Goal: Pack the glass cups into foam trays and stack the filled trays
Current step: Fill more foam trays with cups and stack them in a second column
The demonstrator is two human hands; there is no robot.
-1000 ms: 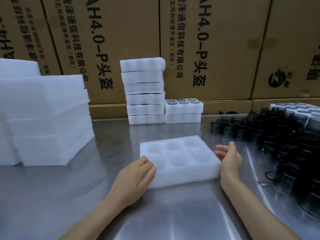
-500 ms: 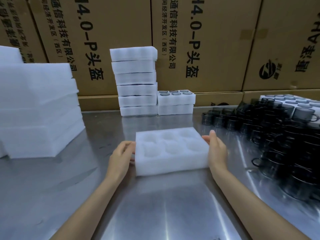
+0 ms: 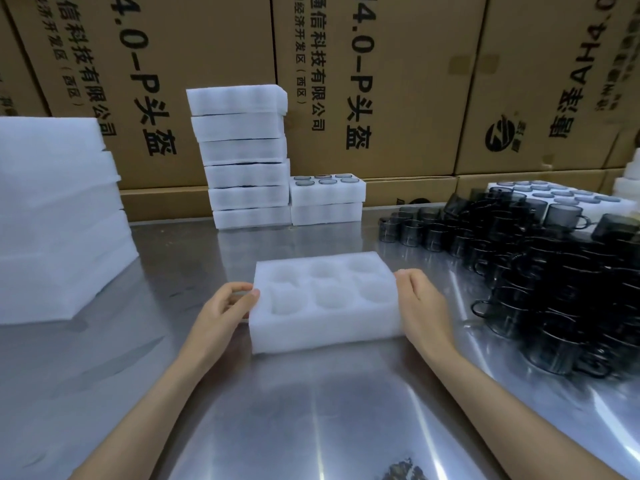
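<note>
An empty white foam tray (image 3: 325, 327) with six round pockets lies on the steel table (image 3: 277, 410) in front of me. My left hand (image 3: 225, 310) grips its left end, thumb on the top edge. My right hand (image 3: 424, 303) lies flat against its right end, fingers straight. A crowd of dark smoky glass cups (image 3: 540, 271) with handles stands to the right. At the back, a tall stack of trays (image 3: 246, 157) stands beside a short stack (image 3: 327, 199) whose top tray shows cups in its pockets.
A big pile of foam sheets (image 3: 55, 216) fills the left side. Another filled tray (image 3: 561, 199) sits at the far right behind the cups. Cardboard boxes (image 3: 381, 81) wall off the back. Bare steel lies near me.
Both hands have closed in on the tray's two ends; the left hand moved from the front corner to the left side. The tray sits squarer to me.
</note>
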